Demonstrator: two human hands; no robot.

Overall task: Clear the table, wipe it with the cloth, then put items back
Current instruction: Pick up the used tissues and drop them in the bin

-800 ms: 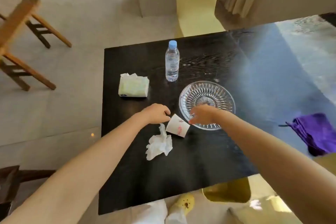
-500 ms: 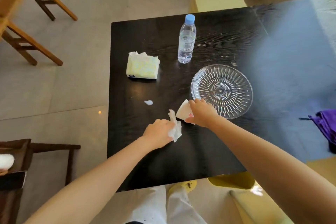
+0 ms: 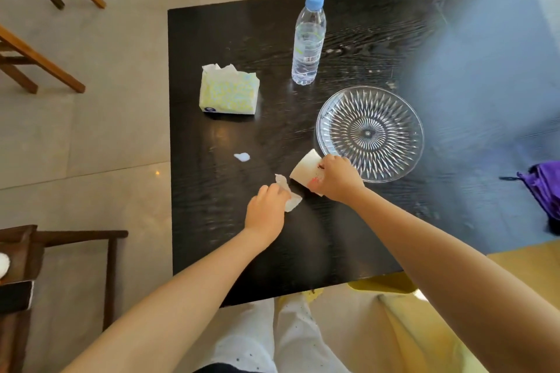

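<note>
On the black table [image 3: 212,221] my left hand [image 3: 266,212] grips a crumpled white tissue [image 3: 289,198]. Right beside it my right hand [image 3: 338,180] holds a white paper cup [image 3: 306,168] lying on its side, with red marks near its rim. A small white scrap [image 3: 241,156] lies alone to the left. Further back stand a pack of tissues [image 3: 228,94] and a clear water bottle [image 3: 308,39] with a blue cap. A cut-glass plate [image 3: 369,133] sits just beyond my right hand. A purple cloth [image 3: 542,188] lies at the right edge.
Wooden chair legs [image 3: 39,48] stand on the tiled floor at the upper left. A dark wooden stand [image 3: 69,236] is at the lower left. A yellow seat [image 3: 385,285] shows under the table's near edge, by my legs.
My left hand moved down onto the crumpled tissue and took hold of it. My right hand closed on the paper cup. A small white scrap is now seen left of the cup.
</note>
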